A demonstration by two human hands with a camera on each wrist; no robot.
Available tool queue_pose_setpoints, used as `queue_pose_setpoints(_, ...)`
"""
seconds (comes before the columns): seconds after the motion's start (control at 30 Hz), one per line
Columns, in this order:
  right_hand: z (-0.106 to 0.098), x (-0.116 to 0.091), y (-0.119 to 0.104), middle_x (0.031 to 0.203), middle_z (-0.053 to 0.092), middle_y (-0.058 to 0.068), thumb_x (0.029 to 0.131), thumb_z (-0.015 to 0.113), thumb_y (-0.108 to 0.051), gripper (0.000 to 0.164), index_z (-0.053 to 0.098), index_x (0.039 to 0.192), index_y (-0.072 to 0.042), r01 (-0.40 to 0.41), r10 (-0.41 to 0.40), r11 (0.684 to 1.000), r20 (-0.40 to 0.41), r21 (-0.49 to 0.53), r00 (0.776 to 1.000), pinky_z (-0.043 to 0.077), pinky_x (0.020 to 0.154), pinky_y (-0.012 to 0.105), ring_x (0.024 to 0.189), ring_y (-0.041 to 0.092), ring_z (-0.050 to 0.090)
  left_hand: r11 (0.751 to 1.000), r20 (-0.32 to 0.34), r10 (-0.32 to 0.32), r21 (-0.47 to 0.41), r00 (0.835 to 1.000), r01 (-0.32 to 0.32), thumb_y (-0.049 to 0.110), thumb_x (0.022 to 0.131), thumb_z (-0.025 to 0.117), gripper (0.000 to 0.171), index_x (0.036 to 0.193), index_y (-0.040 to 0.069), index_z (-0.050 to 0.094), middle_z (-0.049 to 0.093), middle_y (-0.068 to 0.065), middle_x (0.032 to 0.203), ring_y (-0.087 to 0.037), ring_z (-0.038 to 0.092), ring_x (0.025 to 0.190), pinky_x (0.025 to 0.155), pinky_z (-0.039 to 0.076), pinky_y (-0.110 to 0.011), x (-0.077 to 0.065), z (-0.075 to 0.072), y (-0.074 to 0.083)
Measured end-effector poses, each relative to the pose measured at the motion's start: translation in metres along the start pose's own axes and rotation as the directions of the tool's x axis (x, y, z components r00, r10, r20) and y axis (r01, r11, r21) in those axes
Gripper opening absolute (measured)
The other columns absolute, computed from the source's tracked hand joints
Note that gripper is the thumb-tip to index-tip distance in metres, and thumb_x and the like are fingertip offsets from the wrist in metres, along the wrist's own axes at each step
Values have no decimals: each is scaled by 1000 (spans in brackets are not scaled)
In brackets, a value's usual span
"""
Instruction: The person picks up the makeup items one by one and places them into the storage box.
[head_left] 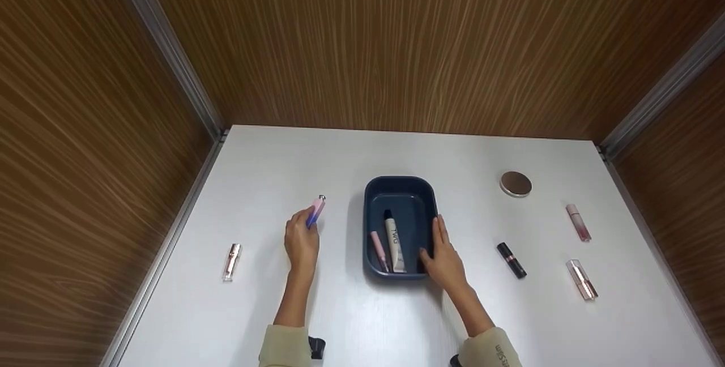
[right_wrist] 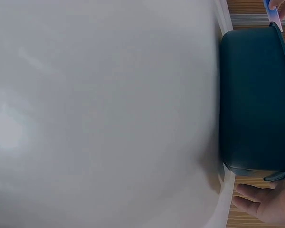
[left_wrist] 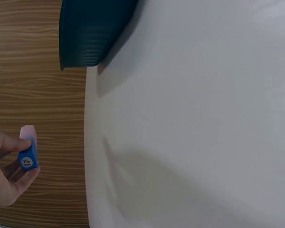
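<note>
My left hand pinches a lipstick tube that fades from pink to blue, with a silvery tip. In the left wrist view the lipstick's blue base carries a round label, between thumb and fingers. A dark blue rectangular bin sits just to the right of that hand. On the bin's right side my right hand grips the wall near the front corner, thumb over the rim and fingers along the outside. Inside the bin lie a white squeeze tube with a black cap and a slim pink tube.
At the far left lies a clear and rose-gold tube. Right of the bin are a round compact, a black lipstick, a pink lip gloss tube and another rose-gold tube. Wood-grain panels enclose the white table.
</note>
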State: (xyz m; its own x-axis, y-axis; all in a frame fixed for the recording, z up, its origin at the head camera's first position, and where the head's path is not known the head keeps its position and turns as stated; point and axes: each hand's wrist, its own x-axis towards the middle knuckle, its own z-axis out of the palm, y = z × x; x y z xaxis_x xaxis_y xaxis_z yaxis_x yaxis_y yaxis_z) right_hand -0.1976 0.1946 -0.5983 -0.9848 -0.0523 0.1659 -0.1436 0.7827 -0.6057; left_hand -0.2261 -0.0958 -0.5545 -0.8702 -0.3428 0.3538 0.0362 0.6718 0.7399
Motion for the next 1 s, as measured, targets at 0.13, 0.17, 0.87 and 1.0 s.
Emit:
queue_pose_setpoints(0.13, 1, 1, 1, 150, 13, 18, 85, 60, -11, 75, 16, 145, 2, 3, -3, 1000, 1, 3, 1000, 43, 79, 50, 110, 42, 47, 1000, -8, 4, -7, 1000, -4, -10, 77, 65, 30, 106, 0, 68, 63, -16, 105, -34, 58, 97, 84, 46, -41, -2, 0, 2)
queue_pose_setpoints(0.17, 1, 1, 1, 150, 12, 18, 85, 60, -11, 75, 16, 145, 2, 3, -3, 1000, 3, 5, 1000, 43, 80, 50, 110, 42, 47, 1000, -9, 4, -11, 1000, -4, -10, 77, 65, 31, 106, 0, 68, 63, -16, 105, -34, 58, 97, 84, 45, -41, -2, 1, 3)
queue_pose_setpoints(0.87, 1, 0, 2, 150, 12, 18, 85, 59, -13, 76, 15, 145, 2, 3, -3, 1000, -4, 13, 1000, 43, 77, 50, 108, 42, 48, 999, 13, 36, -36, 999, -35, -10, 74, 67, 33, 105, 1, 69, 63, -15, 105, -33, 58, 96, 83, 45, -42, -16, 4, 23)
queue_pose_setpoints(1.0, 1, 1, 2, 150, 12, 18, 85, 59, -14, 77, 14, 145, 1, 1, -1, 1000, -4, 17, 1000, 42, 79, 50, 109, 42, 48, 999, 16, 36, -38, 999, -36, -11, 74, 67, 33, 105, 2, 69, 63, -15, 105, -33, 58, 97, 84, 45, -41, -17, 4, 25)
